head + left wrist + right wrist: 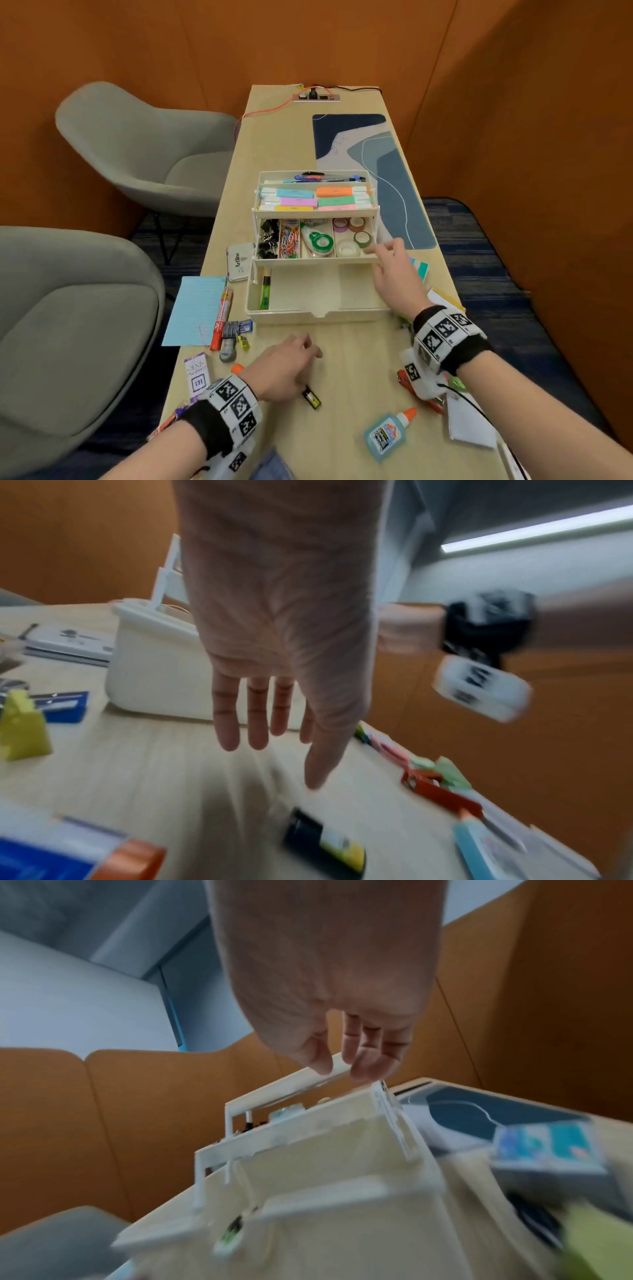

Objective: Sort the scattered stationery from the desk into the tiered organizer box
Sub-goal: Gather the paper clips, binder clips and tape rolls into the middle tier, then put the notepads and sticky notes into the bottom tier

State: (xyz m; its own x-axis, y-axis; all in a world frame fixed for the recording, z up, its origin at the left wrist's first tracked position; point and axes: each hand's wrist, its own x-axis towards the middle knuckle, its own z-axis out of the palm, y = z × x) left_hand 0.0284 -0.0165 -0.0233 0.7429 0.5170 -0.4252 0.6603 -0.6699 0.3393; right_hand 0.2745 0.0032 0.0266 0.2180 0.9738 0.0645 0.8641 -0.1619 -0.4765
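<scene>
**Right hand on middle tier, left hand empty over desk**

Tiered organizer box (318, 311) sits mid-desk, fanned open in three levels. Top tier: pens at the back, pastel highlighters (315, 198) in front. Middle tier (315, 259): binder clips, coloured paper clips (288, 241), correction tape, washi tape rolls. Bottom tray: one green highlighter (265, 291) along the left wall.

Right hand (394, 274) pinches the middle tier's front-right rim, thumb and fingertips (363, 1066) curled onto the edge. Left hand (284, 366) hovers above the desk (342, 359) in front of the box, fingers (257, 718) straight and loose, holding nothing.

Loose items on the desk:
- small black-and-yellow piece (311, 397) just beside the left hand
- glue bottle (385, 435) near front right
- red marker (221, 318), blue notepad (195, 308), Artline tin (239, 262) left of the box
- red stapler (441, 791), partly hidden under the right wrist in the head view
- sticky notes right of the box, blurred
</scene>
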